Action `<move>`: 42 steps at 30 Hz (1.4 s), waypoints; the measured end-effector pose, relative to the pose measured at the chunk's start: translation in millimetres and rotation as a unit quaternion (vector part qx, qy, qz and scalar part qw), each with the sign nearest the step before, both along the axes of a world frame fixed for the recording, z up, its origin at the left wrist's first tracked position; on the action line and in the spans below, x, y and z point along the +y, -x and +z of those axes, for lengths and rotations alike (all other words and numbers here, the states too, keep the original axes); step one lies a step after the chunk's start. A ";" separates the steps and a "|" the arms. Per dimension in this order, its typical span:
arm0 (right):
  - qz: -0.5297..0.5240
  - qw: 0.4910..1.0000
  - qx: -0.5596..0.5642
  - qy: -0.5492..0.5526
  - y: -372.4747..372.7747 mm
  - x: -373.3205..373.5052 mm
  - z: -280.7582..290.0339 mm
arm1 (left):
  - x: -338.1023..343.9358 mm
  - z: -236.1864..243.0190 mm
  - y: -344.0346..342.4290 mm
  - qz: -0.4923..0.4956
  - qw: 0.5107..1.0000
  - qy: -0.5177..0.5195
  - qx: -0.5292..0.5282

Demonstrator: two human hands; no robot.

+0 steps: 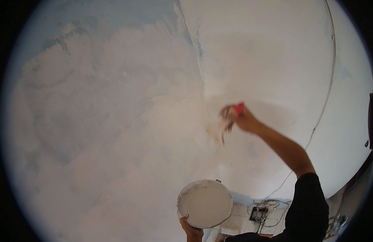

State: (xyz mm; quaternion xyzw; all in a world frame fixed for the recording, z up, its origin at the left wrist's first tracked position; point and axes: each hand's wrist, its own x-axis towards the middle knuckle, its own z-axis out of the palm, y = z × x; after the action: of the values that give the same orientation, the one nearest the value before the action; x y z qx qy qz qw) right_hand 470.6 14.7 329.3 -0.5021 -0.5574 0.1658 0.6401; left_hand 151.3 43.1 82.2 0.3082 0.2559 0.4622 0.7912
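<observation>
My right hand (245, 119) grips a paintbrush with a red handle (238, 107); its pale, motion-blurred head (214, 133) is at the seam between two painted wall surfaces. The left surface (97, 121) carries patchy white over pale blue, while the right surface (267, 64) is mostly white with faint blue patches. Low in the middle, my left hand (191, 228) holds a round bucket (228, 195) by its side, thumb at the rim. White paint (204, 203) shows inside it.
A thin cable (330, 80) runs down the right surface toward a dark box with loose wires (259, 214) on white tiles (237, 224) at the bottom. A dark edge (372, 121) stands at the far right, with small blurred objects (337, 222) below.
</observation>
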 end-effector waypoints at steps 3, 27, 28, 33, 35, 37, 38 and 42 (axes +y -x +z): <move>-0.098 0.986 -0.093 -0.098 -36.6 18.1 74.4 | -2.0 5.0 -2.1 0.015 0.999 0.028 0.006; -0.380 0.681 -0.626 0.032 -13.5 61.4 246.5 | -3.1 2.7 -0.1 -0.080 0.991 0.099 -0.031; -0.341 0.749 -0.561 0.092 -15.4 54.2 235.2 | -2.4 -1.7 -2.2 -0.081 0.991 0.101 -0.031; -0.322 0.733 -0.596 0.062 -67.3 79.7 222.1 | -2.9 -3.4 -9.1 -0.077 0.994 0.071 -0.030; -0.331 0.716 -0.613 0.045 -54.7 83.6 245.9 | -1.7 -15.1 -9.3 -0.069 0.995 0.067 -0.015; -0.385 0.663 -0.642 -0.010 -61.7 80.5 292.5 | -5.5 -14.3 -11.6 -0.071 0.996 0.062 -0.003; -0.419 0.611 -0.667 -0.075 -64.3 81.9 312.4 | -10.0 -0.2 -12.7 -0.064 0.995 0.082 -0.009; -0.490 0.555 -0.653 -0.161 -31.6 81.5 344.8 | -6.5 -19.4 -14.1 -0.069 0.994 0.068 -0.059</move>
State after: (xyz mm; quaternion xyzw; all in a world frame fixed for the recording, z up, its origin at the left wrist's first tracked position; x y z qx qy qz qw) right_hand 502.1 96.3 674.2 -0.5569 -0.5080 -0.6389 0.1538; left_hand 165.4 36.6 62.8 0.2426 0.2174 0.4053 0.8542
